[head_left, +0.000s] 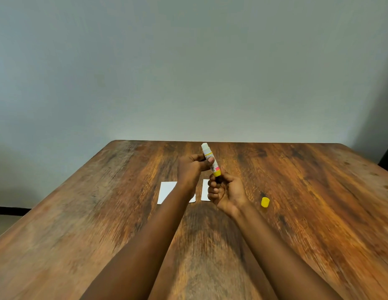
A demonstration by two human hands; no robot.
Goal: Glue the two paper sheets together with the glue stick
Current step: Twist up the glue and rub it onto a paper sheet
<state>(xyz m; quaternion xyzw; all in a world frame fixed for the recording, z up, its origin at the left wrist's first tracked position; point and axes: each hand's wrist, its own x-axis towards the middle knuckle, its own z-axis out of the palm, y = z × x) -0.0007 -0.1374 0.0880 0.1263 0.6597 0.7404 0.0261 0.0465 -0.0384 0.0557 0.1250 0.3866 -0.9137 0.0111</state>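
Holding glue stick (pixel 210 160) in left hand (pixel 192 169), right hand (pixel 226 192) pinching base: twist slowly, raise little glue; cap (pixel 265 202) off.

Two paper sheets lie side by side on the table (pixel 102 213), the left sheet (pixel 167 190) and right sheet (pixel 205 189) apparently apart; both hands hold the glue stick (pixel 210 159) above them; its cap (pixel 265 202) lies to the right.

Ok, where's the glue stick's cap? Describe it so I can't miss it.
On the wooden table, look right of the right hand, which grips the glue stick with the left hand. The yellow cap lies alone there, the only yellow thing on the wood.
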